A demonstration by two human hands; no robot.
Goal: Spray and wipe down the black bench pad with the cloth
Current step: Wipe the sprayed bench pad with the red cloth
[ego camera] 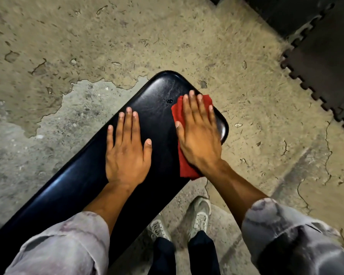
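Pale, mottled sleeves (54, 247) fill the bottom corners of the view, pushed back from both forearms. Straight, slightly spread fingers (128, 124) of the left hand (127, 153) lie flat on the black bench pad (83, 175), palm down, holding nothing. Fingers of the right hand (199, 133) are likewise straight and spread — they press a red cloth (182, 161) flat against the pad near its rounded far end, by the right edge, with cloth showing past the fingertips and beside the wrist. A few small droplets (169, 101) sit on the pad just left of the cloth. The pad runs diagonally from lower left to upper right over a cracked, worn concrete floor (87, 46). Two light sneakers (200, 215) stand below the pad's right edge — dark interlocking floor mats (322, 56) lie at the upper right.
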